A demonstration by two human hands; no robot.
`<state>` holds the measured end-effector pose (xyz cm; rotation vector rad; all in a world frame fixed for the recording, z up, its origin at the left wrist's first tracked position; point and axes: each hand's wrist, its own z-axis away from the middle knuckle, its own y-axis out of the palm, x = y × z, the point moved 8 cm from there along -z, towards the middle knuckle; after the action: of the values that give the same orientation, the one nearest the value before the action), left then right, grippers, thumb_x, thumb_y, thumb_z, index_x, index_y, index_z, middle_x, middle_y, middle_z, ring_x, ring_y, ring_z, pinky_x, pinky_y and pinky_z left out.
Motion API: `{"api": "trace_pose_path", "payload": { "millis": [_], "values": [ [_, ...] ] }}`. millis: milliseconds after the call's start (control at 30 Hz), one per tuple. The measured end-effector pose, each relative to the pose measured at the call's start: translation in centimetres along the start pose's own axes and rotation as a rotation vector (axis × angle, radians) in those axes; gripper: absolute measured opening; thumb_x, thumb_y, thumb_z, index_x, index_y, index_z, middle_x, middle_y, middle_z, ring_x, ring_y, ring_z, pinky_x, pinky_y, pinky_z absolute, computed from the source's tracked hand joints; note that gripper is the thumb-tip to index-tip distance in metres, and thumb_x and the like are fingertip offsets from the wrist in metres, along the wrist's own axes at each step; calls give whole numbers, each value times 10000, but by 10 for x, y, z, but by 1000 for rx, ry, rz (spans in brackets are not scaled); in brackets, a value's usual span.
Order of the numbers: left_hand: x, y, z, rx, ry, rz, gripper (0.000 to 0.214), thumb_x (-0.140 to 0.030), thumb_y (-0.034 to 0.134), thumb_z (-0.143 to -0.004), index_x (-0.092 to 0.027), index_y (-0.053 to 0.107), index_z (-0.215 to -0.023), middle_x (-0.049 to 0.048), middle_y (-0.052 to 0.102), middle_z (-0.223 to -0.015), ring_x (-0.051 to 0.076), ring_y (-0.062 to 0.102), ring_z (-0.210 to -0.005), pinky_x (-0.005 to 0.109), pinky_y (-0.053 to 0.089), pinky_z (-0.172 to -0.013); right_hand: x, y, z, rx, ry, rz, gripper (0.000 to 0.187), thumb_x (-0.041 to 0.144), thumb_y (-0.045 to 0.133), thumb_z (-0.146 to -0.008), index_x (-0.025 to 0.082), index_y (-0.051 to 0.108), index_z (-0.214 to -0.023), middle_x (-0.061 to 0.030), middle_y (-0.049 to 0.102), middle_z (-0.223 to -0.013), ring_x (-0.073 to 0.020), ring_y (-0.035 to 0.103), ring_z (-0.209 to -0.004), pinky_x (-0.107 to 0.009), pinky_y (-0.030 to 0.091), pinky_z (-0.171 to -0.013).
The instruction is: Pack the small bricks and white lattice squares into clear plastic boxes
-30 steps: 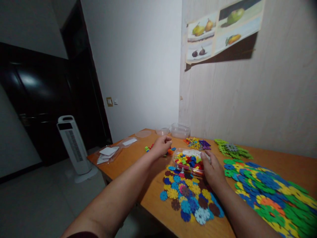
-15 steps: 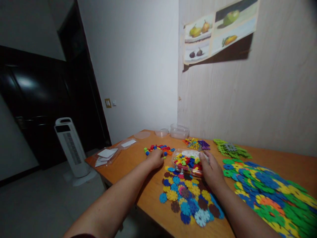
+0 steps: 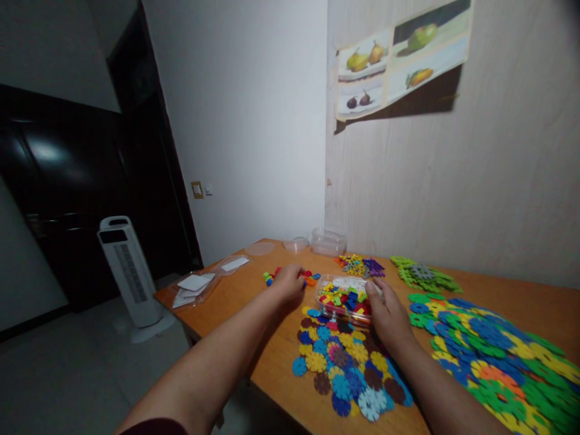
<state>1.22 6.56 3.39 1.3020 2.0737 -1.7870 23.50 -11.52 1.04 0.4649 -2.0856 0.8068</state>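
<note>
My left hand (image 3: 289, 284) reaches over a small pile of colourful toy building bricks (image 3: 310, 280), its fingers curled down among them. Whatever those fingers hold is hidden behind the hand. My right hand (image 3: 390, 307) grips the right side of a clear plastic box (image 3: 347, 313), thumb on the rim. Inside the box lie many red, yellow, green and blue bricks (image 3: 347, 297), with something white along the far side. Just in front of the box, notched plastic discs (image 3: 341, 382) in yellow, blue and brown are spread on the wooden table (image 3: 240, 296).
Flat bags with white cards (image 3: 197, 282) lie at the table's left corner. Clear tubs (image 3: 328, 241) and a round lid (image 3: 260, 248) stand at the back. Heaps of green pieces (image 3: 423, 275) and larger coloured discs (image 3: 493, 350) fill the right. A white tower fan (image 3: 131, 272) stands on the floor.
My left hand has moved slightly right and up across the brick pile, covering more of its middle. My right hand still holds the box in nearly the same place.
</note>
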Motion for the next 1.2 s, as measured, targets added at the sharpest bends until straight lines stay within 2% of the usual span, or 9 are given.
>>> {"api": "trace_pose_path", "payload": {
  "millis": [167, 367, 500, 600, 733, 800, 900, 1033, 1200],
  "values": [
    [-3, 16, 10, 48, 142, -399, 161, -216, 540, -828, -199, 697, -857, 117, 689, -979, 259, 626, -954, 327, 455, -829, -5, 3, -2, 11, -3, -7, 719, 673, 360, -900, 146, 547, -1352, -169, 558, -1396, -314, 496, -1306, -475, 351, -1107],
    [-9, 19, 12, 45, 176, -441, 138, -202, 569, -779, -202, 660, -883, 102, 688, -979, 253, 625, -923, 317, 450, -769, -11, 4, -4, 0, 6, -12, 718, 681, 369, -892, 155, 555, -1343, -164, 559, -1396, -313, 500, -1302, -480, 355, -1103],
    [-2, 13, 6, -23, 77, -250, 80, -168, 606, -734, -188, 630, -808, 61, 678, -852, 206, 610, -825, 283, 440, -716, -11, 3, -4, 6, 23, -9, 733, 690, 359, -890, 151, 552, -1348, -170, 562, -1390, -319, 508, -1291, -483, 363, -1095],
    [-7, 4, -5, -97, 17, 116, 104, -188, 634, -739, -168, 632, -841, 31, 654, -777, 159, 595, -754, 248, 448, -680, -8, 2, -2, 6, 27, -3, 725, 683, 364, -889, 155, 554, -1349, -166, 567, -1387, -320, 511, -1290, -482, 368, -1091],
    [-29, -8, -20, -115, 142, 486, 257, -311, 595, -831, -144, 636, -1022, 43, 671, -874, 137, 614, -788, 251, 494, -738, -4, 1, -1, -2, 13, -1, 718, 671, 362, -894, 150, 561, -1347, -164, 574, -1380, -312, 512, -1290, -471, 366, -1095],
    [-29, -10, -24, -110, 154, 394, 249, -297, 569, -846, -153, 645, -1035, 50, 685, -934, 151, 622, -845, 271, 504, -789, -5, 1, -1, -5, 22, -6, 720, 674, 363, -893, 153, 560, -1350, -160, 577, -1377, -310, 515, -1286, -469, 369, -1093],
    [-18, 0, -21, -28, 128, 7, 215, -235, 563, -836, -185, 676, -1013, 66, 697, -1002, 198, 620, -943, 317, 493, -855, -6, 1, -1, -3, 27, -14, 725, 679, 371, -890, 154, 557, -1354, -157, 566, -1393, -306, 505, -1299, -467, 362, -1101],
    [-13, 21, -7, 88, 217, -461, 265, -231, 508, -861, -234, 688, -1056, 106, 672, -1081, 270, 580, -1043, 404, 451, -917, -8, 3, -2, 4, 12, -18, 720, 680, 377, -889, 155, 560, -1348, -159, 552, -1412, -306, 491, -1314, -470, 351, -1110],
    [-20, 28, 2, 113, 289, -644, 291, -249, 470, -871, -229, 661, -1091, 136, 624, -1157, 308, 525, -1107, 455, 420, -926, -9, 1, -2, -20, 8, -30, 716, 675, 391, -884, 151, 567, -1339, -163, 573, -1385, -313, 508, -1294, -474, 353, -1106]
  ]
}}
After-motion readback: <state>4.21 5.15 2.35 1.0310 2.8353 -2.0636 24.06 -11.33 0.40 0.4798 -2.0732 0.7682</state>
